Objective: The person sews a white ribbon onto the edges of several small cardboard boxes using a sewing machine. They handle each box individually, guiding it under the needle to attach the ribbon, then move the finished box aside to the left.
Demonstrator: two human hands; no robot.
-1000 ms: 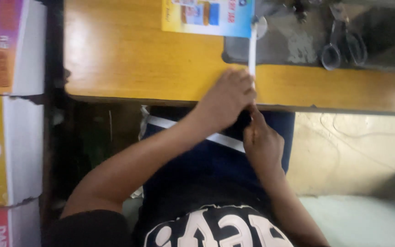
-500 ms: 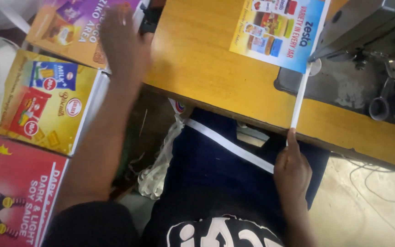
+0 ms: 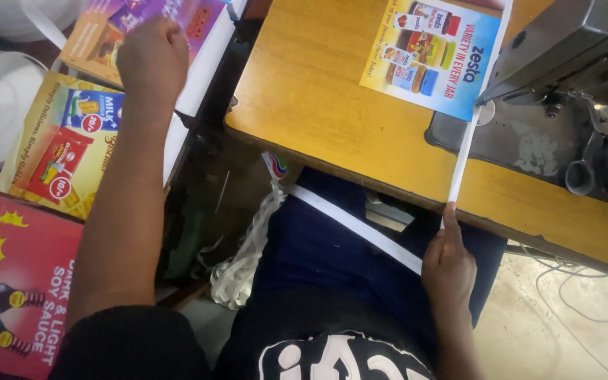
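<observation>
At near left lie red and yellow cartons. The right hand pinches the white strip, which runs away from the table's near edge toward the sewing machine, past a blue leaflet. The left hand, fingers curled, rests on a far purple carton.

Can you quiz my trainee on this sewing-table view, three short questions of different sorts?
1. True or false: the right hand pinches the white tape at the edge of the wooden table.
2. Where is the left hand? A) on the stacked printed boxes B) on the scissors C) on the sewing machine
3. Fill in: a colourful printed ____ lies on the table beside the machine.

Key: 1 true; 2 A; 3 leaflet.
</observation>
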